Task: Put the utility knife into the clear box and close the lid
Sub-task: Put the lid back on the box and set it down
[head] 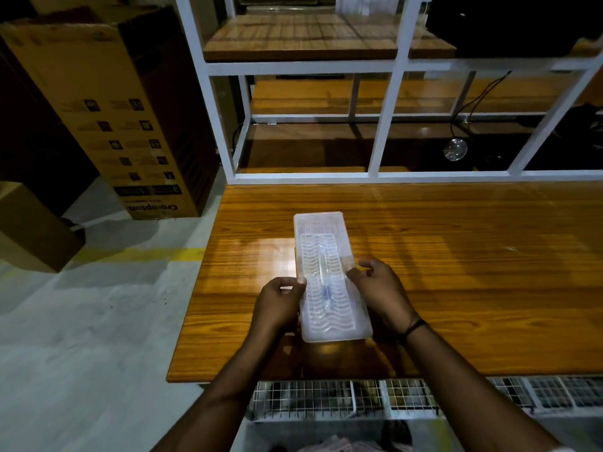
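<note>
A long clear plastic box (321, 223) lies on the wooden table (456, 256), running away from me. Its lid (329, 321), ribbed with wavy lines, rests on top of the near part of the box. A slim shape under the lid along its middle may be the utility knife (324, 288); it is blurred by the plastic. My left hand (279, 303) grips the lid's left edge with fingers curled. My right hand (378, 290) grips the right edge, a dark band on its wrist.
A white metal shelf frame (385, 125) stands at the table's back edge, with a black cable and a shiny round object (456, 149) behind it. Cardboard boxes (107, 102) stand on the floor to the left. Wire baskets (359, 399) sit below the table's front edge.
</note>
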